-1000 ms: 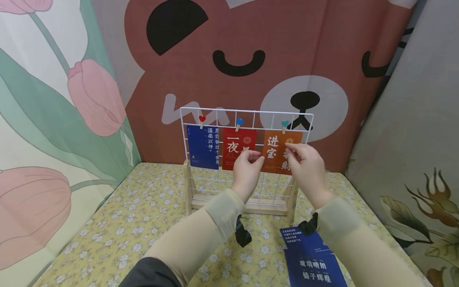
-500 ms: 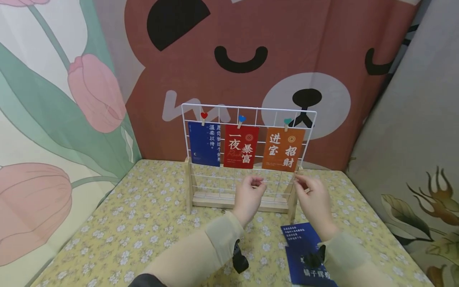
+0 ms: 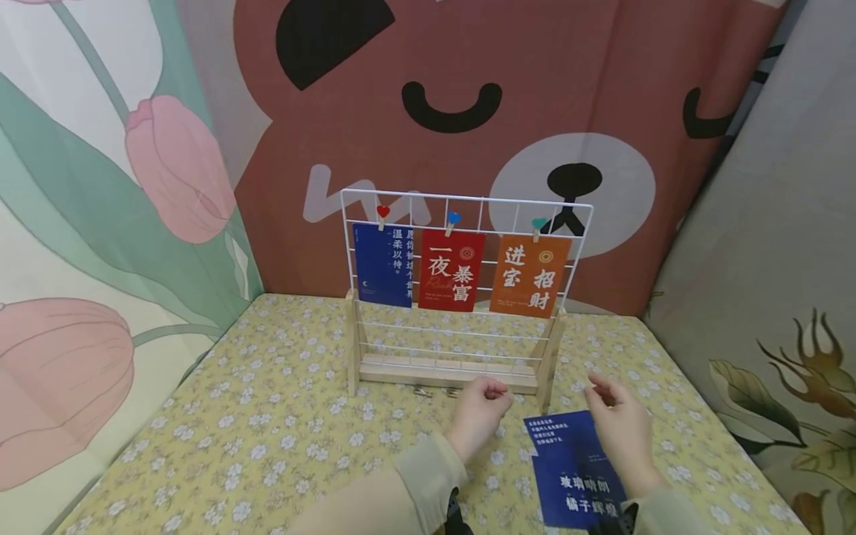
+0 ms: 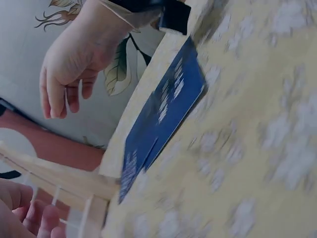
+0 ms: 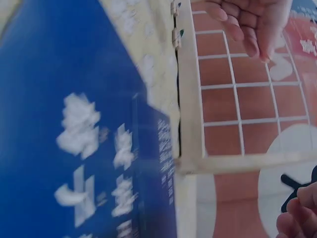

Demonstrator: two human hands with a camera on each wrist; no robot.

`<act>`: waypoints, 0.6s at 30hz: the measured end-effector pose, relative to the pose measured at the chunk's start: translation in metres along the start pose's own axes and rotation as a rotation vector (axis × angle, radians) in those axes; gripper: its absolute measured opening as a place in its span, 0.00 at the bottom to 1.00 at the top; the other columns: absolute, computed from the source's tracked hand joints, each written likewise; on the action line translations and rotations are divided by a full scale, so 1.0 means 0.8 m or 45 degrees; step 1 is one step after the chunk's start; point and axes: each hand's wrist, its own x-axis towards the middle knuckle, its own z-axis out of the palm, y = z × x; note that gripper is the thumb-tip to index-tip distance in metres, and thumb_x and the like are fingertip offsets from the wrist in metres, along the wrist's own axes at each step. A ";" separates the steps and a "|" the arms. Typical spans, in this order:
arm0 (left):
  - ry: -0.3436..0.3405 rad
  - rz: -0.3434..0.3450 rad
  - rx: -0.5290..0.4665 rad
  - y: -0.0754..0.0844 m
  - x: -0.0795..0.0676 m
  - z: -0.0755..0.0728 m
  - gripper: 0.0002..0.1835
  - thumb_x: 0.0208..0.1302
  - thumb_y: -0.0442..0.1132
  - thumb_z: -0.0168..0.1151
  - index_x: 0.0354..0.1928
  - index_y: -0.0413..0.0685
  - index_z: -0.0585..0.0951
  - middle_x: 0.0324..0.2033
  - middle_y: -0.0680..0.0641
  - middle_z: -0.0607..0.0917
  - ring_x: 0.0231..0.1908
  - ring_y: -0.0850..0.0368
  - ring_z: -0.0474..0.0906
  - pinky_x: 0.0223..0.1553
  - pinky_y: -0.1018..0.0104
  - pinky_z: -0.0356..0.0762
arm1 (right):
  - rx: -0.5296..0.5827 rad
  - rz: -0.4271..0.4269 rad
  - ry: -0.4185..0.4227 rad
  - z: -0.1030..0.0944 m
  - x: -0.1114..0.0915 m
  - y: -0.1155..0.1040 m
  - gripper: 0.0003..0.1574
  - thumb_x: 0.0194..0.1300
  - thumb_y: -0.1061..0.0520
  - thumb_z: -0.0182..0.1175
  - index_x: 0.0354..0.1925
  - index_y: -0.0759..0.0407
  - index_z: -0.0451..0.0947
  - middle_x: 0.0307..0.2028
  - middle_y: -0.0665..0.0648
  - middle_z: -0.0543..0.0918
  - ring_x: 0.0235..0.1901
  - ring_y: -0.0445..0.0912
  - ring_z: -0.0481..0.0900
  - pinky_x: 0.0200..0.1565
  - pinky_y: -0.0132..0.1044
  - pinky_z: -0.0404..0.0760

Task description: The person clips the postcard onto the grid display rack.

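Observation:
My left hand (image 3: 478,416) hovers in front of the rack's base, fingers loosely curled and holding nothing. Just above the right edge of two overlapping blue cards (image 3: 578,475) is my right hand (image 3: 622,431), also holding nothing, with relaxed fingers. A white wire grid (image 3: 468,198) stands upright in a wooden stand (image 3: 451,377). From it hang a blue card (image 3: 381,271), a red card (image 3: 441,286) and an orange card (image 3: 524,290) with white lettering. They are fixed by small clips with a red heart (image 3: 383,212), a blue heart (image 3: 455,218) and a teal heart (image 3: 539,224).
Small wooden clips (image 3: 423,391) lie on the table near the stand's base; the right wrist view shows a clip (image 5: 177,38) beside the wood. A yellow floral cloth (image 3: 267,416) covers the table. Printed curtains (image 3: 441,163) rise behind and along both sides.
Both hands have come down from the orange card, the right one now nearer the loose blue cards. The orange card, earlier partly behind the right hand, hangs in full view.

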 end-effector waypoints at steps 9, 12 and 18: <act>-0.025 -0.118 -0.125 -0.025 -0.009 0.019 0.07 0.63 0.32 0.62 0.42 0.37 0.80 0.30 0.50 0.79 0.28 0.57 0.77 0.31 0.64 0.77 | -0.095 0.265 -0.216 -0.009 0.015 0.052 0.32 0.70 0.50 0.54 0.63 0.70 0.66 0.54 0.74 0.74 0.50 0.65 0.73 0.44 0.55 0.75; 0.003 -0.122 -0.165 -0.028 -0.009 0.020 0.07 0.62 0.31 0.62 0.41 0.36 0.79 0.30 0.49 0.78 0.29 0.53 0.77 0.32 0.62 0.78 | -0.188 0.297 -0.401 -0.014 0.025 0.066 0.40 0.66 0.49 0.59 0.62 0.77 0.62 0.55 0.79 0.69 0.52 0.69 0.70 0.49 0.61 0.71; 0.021 -0.139 -0.194 -0.034 -0.007 0.022 0.05 0.60 0.30 0.64 0.39 0.39 0.79 0.30 0.48 0.78 0.30 0.53 0.77 0.34 0.61 0.79 | -0.309 0.370 -0.613 -0.016 0.036 0.079 0.50 0.57 0.43 0.69 0.54 0.83 0.61 0.50 0.81 0.69 0.46 0.68 0.72 0.47 0.60 0.72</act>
